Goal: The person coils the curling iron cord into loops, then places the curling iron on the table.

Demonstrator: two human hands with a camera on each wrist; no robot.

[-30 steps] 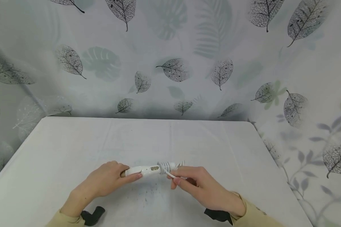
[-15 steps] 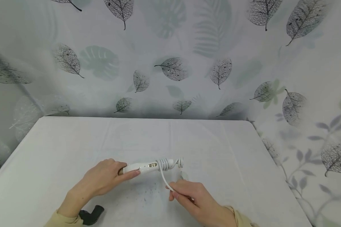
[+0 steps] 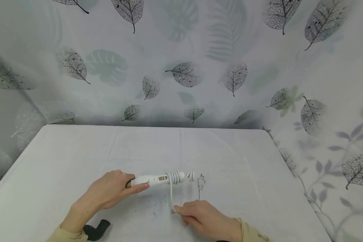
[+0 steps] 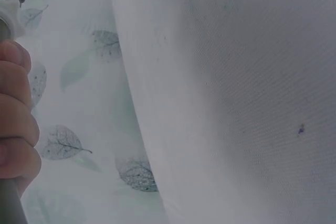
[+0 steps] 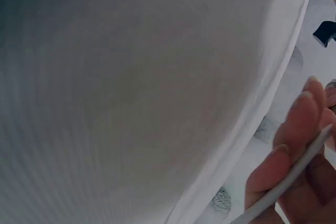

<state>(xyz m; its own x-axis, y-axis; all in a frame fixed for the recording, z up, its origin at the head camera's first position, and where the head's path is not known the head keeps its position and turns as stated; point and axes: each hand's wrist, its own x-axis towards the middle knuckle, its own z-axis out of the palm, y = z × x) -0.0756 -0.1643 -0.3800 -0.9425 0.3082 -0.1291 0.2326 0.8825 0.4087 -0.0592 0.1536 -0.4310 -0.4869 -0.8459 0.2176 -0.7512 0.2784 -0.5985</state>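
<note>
A white curling iron (image 3: pixel 157 179), with a small button panel on its handle, is held level above the table. My left hand (image 3: pixel 109 190) grips its barrel end; in the left wrist view the curled fingers (image 4: pixel 18 108) wrap round the grey barrel (image 4: pixel 11 203). White cord (image 3: pixel 174 177) is coiled several turns round the handle's right end. My right hand (image 3: pixel 204 216) pinches a length of that cord, lower and nearer to me; the right wrist view shows the cord (image 5: pixel 286 182) running across the fingers. Beyond the right hand, the plug (image 3: pixel 201 182) points away from me.
The white table (image 3: pixel 139 148) has dark specks near its middle. Behind and beside it hangs leaf-printed cloth (image 3: pixel 184 74). A black piece (image 3: pixel 96 230) sits by the left wrist.
My right hand has drawn the cord down toward me, away from the curling iron, and the plug has come into view beyond the hand. The left hand has stayed nearly still.
</note>
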